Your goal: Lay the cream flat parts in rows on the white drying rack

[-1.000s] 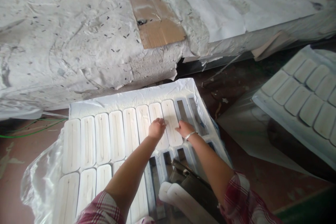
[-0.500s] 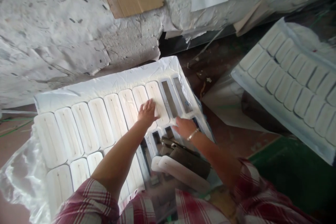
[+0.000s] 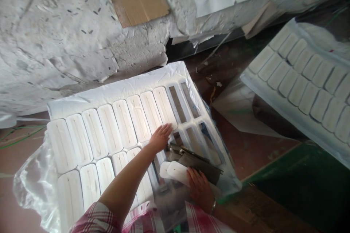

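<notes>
A white tray [image 3: 117,89] lined with plastic holds rows of long white moulded bars [image 3: 120,123]; a few slots [image 3: 177,103] at its right end stand empty. My left hand [image 3: 160,137] lies flat with fingers stretched out on the near end of a bar, beside the empty slots. My right hand [image 3: 200,189] is low near my body, fingers closed over a loose white bar [image 3: 176,170] that lies across a stack of dark flat metal pieces [image 3: 197,162] at the tray's near right.
A rough, white-caked slab [image 3: 68,36] with a cardboard patch [image 3: 136,2] runs behind the tray. A second tray of white bars [image 3: 308,80] sits at the right. Red-brown floor [image 3: 246,142] and a green surface [image 3: 300,185] lie between. Crumpled plastic [image 3: 30,185] hangs off the left.
My right hand has pulled back from the far bars to the loose bar near my body. My left hand slid down to the near end of the row. The view tilted down.
</notes>
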